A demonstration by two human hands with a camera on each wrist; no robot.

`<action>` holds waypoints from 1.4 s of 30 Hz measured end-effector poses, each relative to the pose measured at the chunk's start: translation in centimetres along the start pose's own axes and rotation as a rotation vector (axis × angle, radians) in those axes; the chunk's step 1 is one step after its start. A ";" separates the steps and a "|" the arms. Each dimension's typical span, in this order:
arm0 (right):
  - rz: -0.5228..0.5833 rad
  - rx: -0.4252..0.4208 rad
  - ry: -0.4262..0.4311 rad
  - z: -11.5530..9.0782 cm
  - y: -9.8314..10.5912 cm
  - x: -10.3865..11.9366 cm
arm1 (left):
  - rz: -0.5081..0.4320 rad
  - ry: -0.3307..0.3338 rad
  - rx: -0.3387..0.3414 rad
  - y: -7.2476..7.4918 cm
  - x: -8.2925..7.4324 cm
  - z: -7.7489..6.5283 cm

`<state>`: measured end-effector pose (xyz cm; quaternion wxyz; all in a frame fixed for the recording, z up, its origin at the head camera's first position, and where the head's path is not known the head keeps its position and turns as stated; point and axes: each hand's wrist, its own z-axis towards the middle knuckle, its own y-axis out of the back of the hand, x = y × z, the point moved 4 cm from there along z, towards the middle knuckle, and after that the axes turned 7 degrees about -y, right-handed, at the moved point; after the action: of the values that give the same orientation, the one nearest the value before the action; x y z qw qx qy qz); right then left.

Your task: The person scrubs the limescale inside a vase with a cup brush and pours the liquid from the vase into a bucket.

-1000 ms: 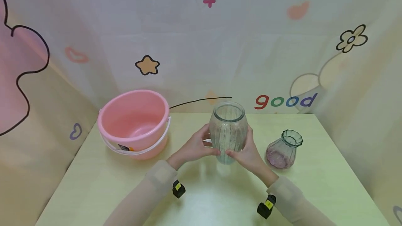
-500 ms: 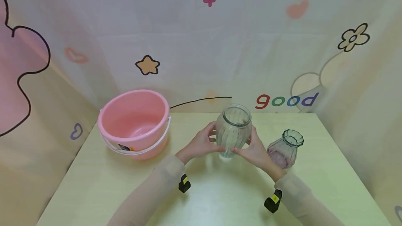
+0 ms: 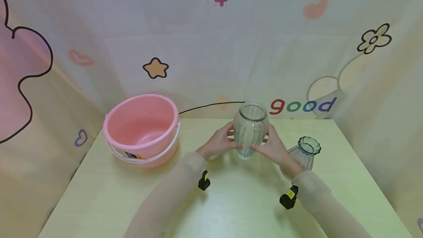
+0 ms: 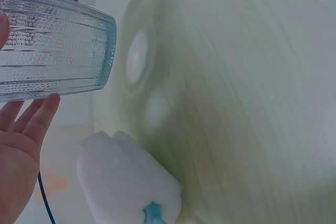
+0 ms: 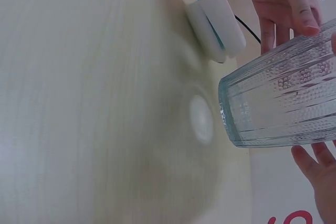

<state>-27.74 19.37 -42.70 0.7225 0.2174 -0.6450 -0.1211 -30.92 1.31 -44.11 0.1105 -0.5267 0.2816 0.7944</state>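
Both hands hold a tall ribbed glass vase [image 3: 251, 131], clear with a greenish rim, upright over the table right of the middle. My left hand [image 3: 219, 143] grips its left side and my right hand [image 3: 273, 147] its right side, thumbs across the front of the lower body. In the left wrist view the bumpy glass wall of the vase [image 4: 58, 51] and its round base show above the tabletop. The right wrist view shows the vase [image 5: 283, 95] between the fingers of both hands. A smaller faceted glass vase [image 3: 302, 158] stands behind my right wrist, partly hidden.
A pink bucket [image 3: 140, 120] with a white handle [image 3: 155, 158] stands at the left of the light table [image 3: 132, 197]. A white rounded object with a teal mark [image 4: 123, 177] lies beside the left hand. A printed curtain [image 3: 198, 47] hangs behind the table.
The tall vase has moved right and farther back, held in both hands; it leaned half a second ago and is more upright now. My right wrist now covers part of the smaller vase.
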 end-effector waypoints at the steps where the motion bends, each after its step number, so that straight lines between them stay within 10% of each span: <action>1: -0.002 0.004 -0.003 0.1 0.1 0.0 | 0.006 0.001 -0.001 0.0 0.0 0.3; 13: 0.038 0.035 -0.102 0.2 1.0 2.7 | -0.046 0.058 -0.064 -0.3 1.2 2.2; 22: 0.043 0.012 -0.130 1.7 0.7 -1.1 | -0.088 0.078 -0.097 -0.8 1.4 2.3; 42: 0.052 0.004 -0.154 1.4 0.6 -2.1 | -0.028 0.111 -0.111 -1.9 2.0 2.7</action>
<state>-29.51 20.61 -44.21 0.6734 0.1922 -0.7041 -0.1175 -32.97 4.08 -45.79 0.0765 -0.5793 0.2355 0.7766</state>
